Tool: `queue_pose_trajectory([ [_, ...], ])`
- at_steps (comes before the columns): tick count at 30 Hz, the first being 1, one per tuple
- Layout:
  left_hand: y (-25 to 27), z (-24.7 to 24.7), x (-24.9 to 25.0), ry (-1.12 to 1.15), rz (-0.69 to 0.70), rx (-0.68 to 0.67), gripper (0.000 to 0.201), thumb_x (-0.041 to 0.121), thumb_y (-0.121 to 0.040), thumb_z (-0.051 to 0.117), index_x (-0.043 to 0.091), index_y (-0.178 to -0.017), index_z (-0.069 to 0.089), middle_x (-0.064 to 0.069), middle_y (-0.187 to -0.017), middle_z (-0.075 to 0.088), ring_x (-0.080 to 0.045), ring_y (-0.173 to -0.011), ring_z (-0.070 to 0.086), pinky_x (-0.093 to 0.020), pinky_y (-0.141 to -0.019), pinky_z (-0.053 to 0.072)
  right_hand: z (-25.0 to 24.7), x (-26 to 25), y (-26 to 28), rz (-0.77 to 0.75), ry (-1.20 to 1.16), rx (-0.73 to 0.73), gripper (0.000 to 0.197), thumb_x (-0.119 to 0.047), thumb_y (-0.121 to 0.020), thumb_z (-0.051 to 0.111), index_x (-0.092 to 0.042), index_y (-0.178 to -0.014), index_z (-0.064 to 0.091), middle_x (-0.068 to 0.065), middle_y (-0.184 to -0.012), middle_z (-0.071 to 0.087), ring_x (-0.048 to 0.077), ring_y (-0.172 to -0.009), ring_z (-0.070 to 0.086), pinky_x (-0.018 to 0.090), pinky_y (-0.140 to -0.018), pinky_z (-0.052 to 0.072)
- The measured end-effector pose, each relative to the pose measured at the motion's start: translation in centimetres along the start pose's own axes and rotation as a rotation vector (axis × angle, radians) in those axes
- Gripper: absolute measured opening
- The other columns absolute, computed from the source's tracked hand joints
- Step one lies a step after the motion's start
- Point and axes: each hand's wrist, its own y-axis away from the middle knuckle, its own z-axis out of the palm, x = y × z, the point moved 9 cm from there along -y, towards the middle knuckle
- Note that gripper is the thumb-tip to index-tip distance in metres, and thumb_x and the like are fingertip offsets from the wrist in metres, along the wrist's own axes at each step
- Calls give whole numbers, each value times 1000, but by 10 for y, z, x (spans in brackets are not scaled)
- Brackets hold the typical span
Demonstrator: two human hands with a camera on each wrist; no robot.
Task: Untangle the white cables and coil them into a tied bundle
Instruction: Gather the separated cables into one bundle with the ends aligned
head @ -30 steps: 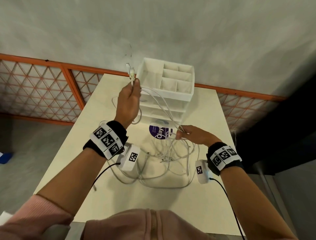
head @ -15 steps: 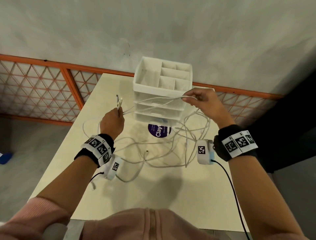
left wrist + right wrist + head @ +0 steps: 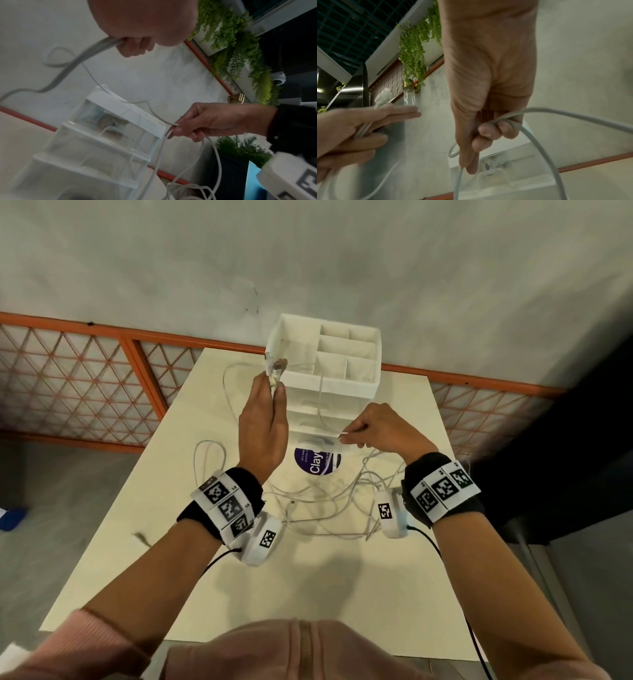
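Observation:
Several thin white cables (image 3: 329, 501) lie tangled on the cream table (image 3: 239, 594) between my wrists. My left hand (image 3: 272, 386) is raised in front of the white organizer's left corner and pinches cable ends, with the connectors (image 3: 275, 366) sticking up above the fingers. In the right wrist view the left hand (image 3: 368, 121) holds those strands under a white connector (image 3: 382, 97). My right hand (image 3: 354, 434) pinches one cable strand low in front of the organizer; its curled fingers (image 3: 489, 132) wrap the cable (image 3: 539, 148). A strand runs between both hands.
A white drawer organizer (image 3: 329, 378) with open top compartments stands at the table's far side. A round purple sticker (image 3: 317, 460) lies before it. A slack cable loop (image 3: 209, 460) lies left of my left wrist. An orange mesh fence (image 3: 85, 378) and a grey wall stand behind.
My left hand has risen from the table's left side to the organizer's left corner, carrying the cable ends. My right hand has dropped from the organizer's right top to its front.

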Motion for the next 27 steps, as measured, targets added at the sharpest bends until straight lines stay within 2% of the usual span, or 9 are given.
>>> queue_pose_trajectory([
  [3, 11, 15, 17, 44, 95, -91, 33, 19, -102, 31, 7, -125, 52, 3, -117, 56, 2, -97, 50, -1, -83, 35, 5, -1, 2, -11, -24, -35, 21, -20, -80, 73, -8, -98, 75, -2, -57, 58, 2, -43, 47, 6, -38, 30],
  [6, 30, 53, 5, 53, 26, -371, 35, 26, -102, 30, 13, -123, 55, -2, -119, 65, -8, -101, 59, -23, -92, 45, 4, -14, 7, -99, -108, -54, 21, -25, -81, 72, -9, -94, 76, -6, -54, 57, 2, -48, 45, 8, -45, 33],
  [9, 44, 77, -23, 110, -161, -544, 37, 29, -103, 31, 7, -97, 61, -6, -88, 67, -21, -82, 60, -41, -84, 46, -6, -19, 11, -144, -195, -32, 18, -23, -81, 72, -8, -91, 76, -10, -52, 57, 2, -51, 47, 14, -52, 38],
  [12, 37, 76, -26, 160, -251, -548, 42, 32, -101, 36, -2, -84, 53, -9, -74, 51, -17, -70, 46, -36, -73, 38, -4, -15, 13, -152, -311, -66, 15, -21, -81, 72, -8, -87, 74, -7, -57, 60, 11, -60, 51, 19, -57, 43],
  [15, 25, 71, -14, 164, -259, -555, 41, 36, -101, 36, 12, -73, 55, 3, -67, 50, -4, -61, 45, -26, -68, 36, 9, -6, 15, -155, -390, -104, 11, -18, -88, 65, -9, -84, 69, -9, -61, 61, 6, -60, 53, 17, -62, 46],
  [18, 19, 63, -2, 136, -232, -501, 43, 37, -101, 35, 16, -66, 50, 4, -64, 51, -6, -58, 43, -21, -61, 35, 24, 6, 12, -144, -389, -137, 13, -18, -91, 60, -10, -83, 65, 1, -73, 62, 8, -66, 55, 16, -68, 46],
  [23, 7, 35, 29, 131, -29, -341, 39, 34, -102, 32, 25, -64, 32, 2, -51, 35, -12, -45, 31, -31, -51, 33, 57, 62, 5, -9, -207, -193, 24, -27, -90, 61, -3, -91, 65, 13, -92, 66, 25, -86, 59, 36, -83, 45],
  [25, 9, 30, 35, 0, 61, -347, 36, 33, -101, 30, 31, -66, 30, 3, -49, 35, -15, -44, 33, -35, -52, 34, 62, 72, 3, -3, -173, -174, 21, -29, -89, 61, -8, -88, 64, 17, -99, 67, 33, -93, 61, 37, -83, 45],
  [27, 11, 25, 38, -62, 104, -318, 35, 30, -102, 30, 33, -67, 30, 4, -48, 36, -13, -42, 34, -32, -50, 33, 59, 73, 2, -5, -141, -167, 12, -27, -89, 62, -16, -83, 62, 15, -102, 68, 29, -95, 61, 32, -84, 43],
])
